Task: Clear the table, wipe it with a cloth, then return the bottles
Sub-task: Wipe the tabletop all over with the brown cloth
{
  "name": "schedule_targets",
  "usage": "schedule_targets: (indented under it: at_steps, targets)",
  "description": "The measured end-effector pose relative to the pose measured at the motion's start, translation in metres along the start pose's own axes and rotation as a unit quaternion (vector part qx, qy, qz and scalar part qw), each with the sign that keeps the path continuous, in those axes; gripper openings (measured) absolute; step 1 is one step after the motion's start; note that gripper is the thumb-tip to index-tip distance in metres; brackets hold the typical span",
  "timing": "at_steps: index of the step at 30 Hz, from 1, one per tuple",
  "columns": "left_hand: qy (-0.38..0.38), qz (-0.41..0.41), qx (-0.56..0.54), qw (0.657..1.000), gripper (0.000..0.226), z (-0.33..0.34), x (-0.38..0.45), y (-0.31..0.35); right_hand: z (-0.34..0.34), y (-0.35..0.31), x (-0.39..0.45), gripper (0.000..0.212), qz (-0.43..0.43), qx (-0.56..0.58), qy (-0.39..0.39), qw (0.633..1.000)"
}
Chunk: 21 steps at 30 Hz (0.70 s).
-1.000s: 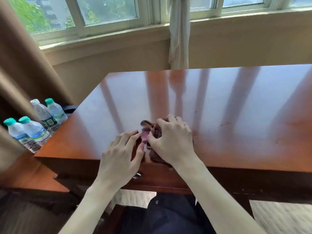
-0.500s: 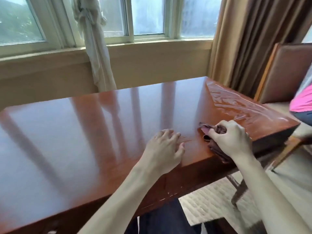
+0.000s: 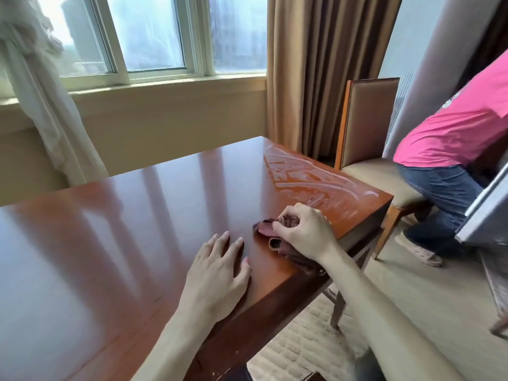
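Now | right hand (image 3: pixel 303 232) seemingly grips cloth (image 3: pixel 277 237) | left hand (image 3: pixel 217 273) flat on table (image 3: pixel 123 221)

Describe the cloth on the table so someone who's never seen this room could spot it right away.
Find the glossy wooden table under the window and go to its right end, near the chair. Beside the front edge, the right hand grips a bunched cloth. It is dark reddish-brown and crumpled, the only soft thing on the tabletop, just short of the streaky wet smears.
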<state>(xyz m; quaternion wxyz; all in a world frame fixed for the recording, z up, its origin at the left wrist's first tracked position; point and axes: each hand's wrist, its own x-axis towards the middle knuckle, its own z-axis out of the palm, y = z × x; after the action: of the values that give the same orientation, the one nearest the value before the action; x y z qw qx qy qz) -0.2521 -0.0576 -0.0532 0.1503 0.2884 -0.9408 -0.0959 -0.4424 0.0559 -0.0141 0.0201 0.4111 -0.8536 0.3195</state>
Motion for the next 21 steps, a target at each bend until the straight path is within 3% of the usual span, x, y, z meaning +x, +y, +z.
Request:
schedule_targets:
  at_steps: [3,6,9,14,18,21]
  targets:
    - [0.000,-0.004,-0.005,1.000,0.070,-0.001,-0.001,0.000,-0.011,0.012,0.046,0.043,0.075,0.003,0.047,0.996]
    - [-0.004,-0.009,-0.003,1.000,0.069,-0.003,0.000,0.001,0.004,0.000,0.027,0.039,0.025,-0.055,0.006,0.998]
    - [-0.003,-0.009,-0.010,1.000,0.075,-0.003,-0.001,0.003,0.009,-0.002,-0.002,0.038,-0.031,-0.025,-0.054,0.998]
    - [-0.029,0.000,0.007,1.000,0.065,-0.008,0.001,0.002,0.012,0.005,0.047,0.043,0.013,-0.021,0.005,1.000]
    - [-0.005,-0.002,0.018,1.000,0.045,-0.019,0.025,-0.001,0.025,0.000,0.044,0.034,-0.023,-0.055,-0.023,0.998]
    - [-0.006,-0.008,0.020,1.000,0.043,-0.019,0.061,-0.007,0.032,0.005,0.070,0.035,-0.015,-0.059,-0.004,0.998]
